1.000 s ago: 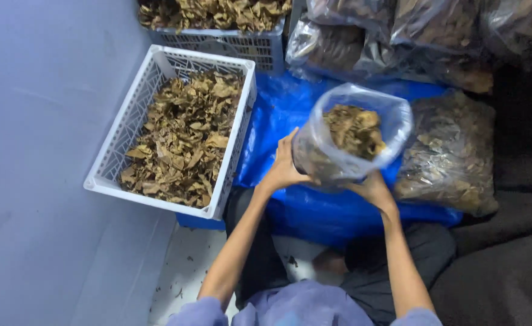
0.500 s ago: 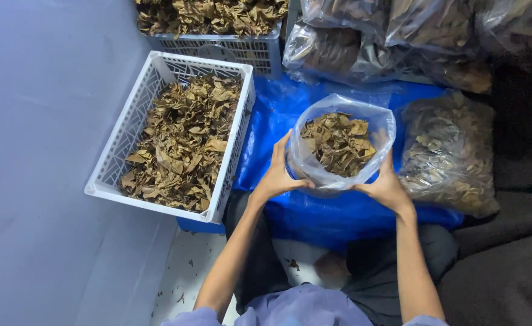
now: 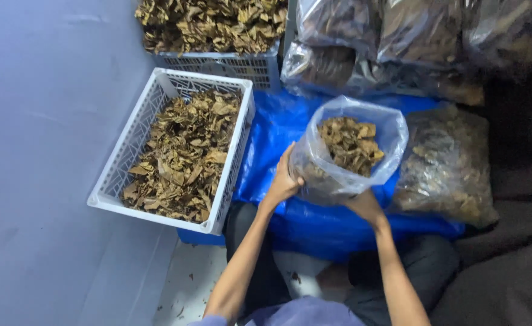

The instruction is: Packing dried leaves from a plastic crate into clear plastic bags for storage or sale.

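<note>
Both hands clasp a clear plastic bag of dried brown leaves, which stands open-mouthed on the blue tarp: the left hand presses its grip flat against the bag's left side, and the right hand cups it from beneath (its fingers are hidden under the plastic). Just beside the tarp sits a white slatted crate filled with similar leaves, and a sealed bag of leaves lies to the right.

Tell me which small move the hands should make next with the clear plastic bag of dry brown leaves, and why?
Probably gather its open mouth: the clear plastic bag of dry brown leaves looks quite full and gapes open, with the left hand and right hand cupping its base.
</note>
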